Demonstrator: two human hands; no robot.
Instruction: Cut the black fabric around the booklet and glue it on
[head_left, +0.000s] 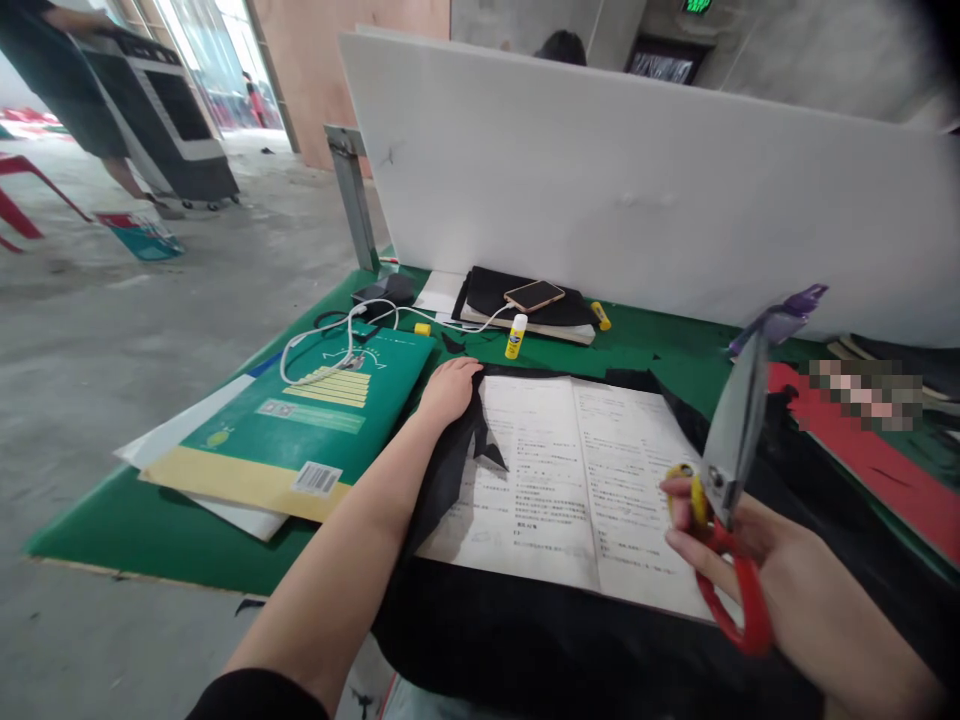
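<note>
My right hand [787,570] grips a pair of scissors [739,430] with red and yellow handles, blades pointing up and held above the right page. On the table lies an open booklet [551,480] with printed text. Black sheet material [525,620] spreads under it and shows on all sides. My left hand [448,388] lies on the black material by the booklet's top left corner, fingers stretched toward the right. A small torn-looking black scrap [489,452] rests on the left page. Just beyond the booklet stands a glue stick [515,337] without its cap.
A green workbook [322,410] with a white cable [283,365] on it lies left. Behind are a phone [534,295] on a black-covered book, a yellow cap [422,329] and a white partition [637,190]. A red strip [862,460] lies right. A person stands by an appliance [165,110].
</note>
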